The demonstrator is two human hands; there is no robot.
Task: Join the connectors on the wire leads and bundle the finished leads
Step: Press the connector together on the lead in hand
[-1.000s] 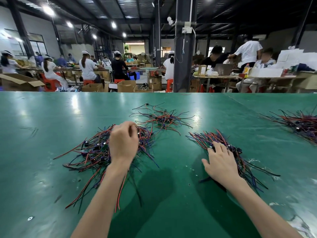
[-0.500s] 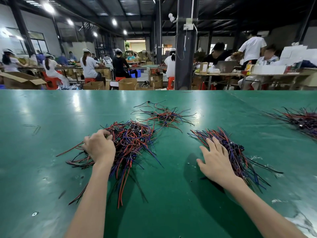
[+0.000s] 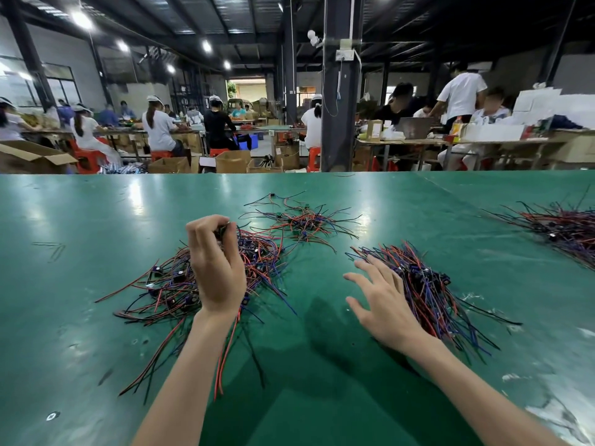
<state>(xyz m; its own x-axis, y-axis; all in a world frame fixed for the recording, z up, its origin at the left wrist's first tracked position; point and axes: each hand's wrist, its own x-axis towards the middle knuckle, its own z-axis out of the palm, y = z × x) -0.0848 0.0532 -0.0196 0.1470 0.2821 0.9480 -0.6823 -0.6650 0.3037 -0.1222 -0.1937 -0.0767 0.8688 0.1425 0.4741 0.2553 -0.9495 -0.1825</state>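
Three heaps of red, blue and black wire leads with small dark connectors lie on the green table (image 3: pixel 96 317). My left hand (image 3: pixel 215 268) is raised over the left heap (image 3: pixel 167 284), its fingers curled and pinching a small dark connector at the fingertips. My right hand (image 3: pixel 383 304) has spread, straight fingers resting on the left edge of the right heap (image 3: pixel 431 291). A thinner scatter of leads (image 3: pixel 302 220) lies farther back between the two.
Another pile of leads (image 3: pixel 566 230) lies at the table's right edge. Behind the table stand a dark steel pillar (image 3: pixel 338 91), cardboard boxes (image 3: pixel 231 160) and several seated people at other benches.
My left hand has lifted from the left side of the left heap, moved right and turned upright with a connector pinched in its fingers. My right hand has stayed on the right heap, fingers spread wider.
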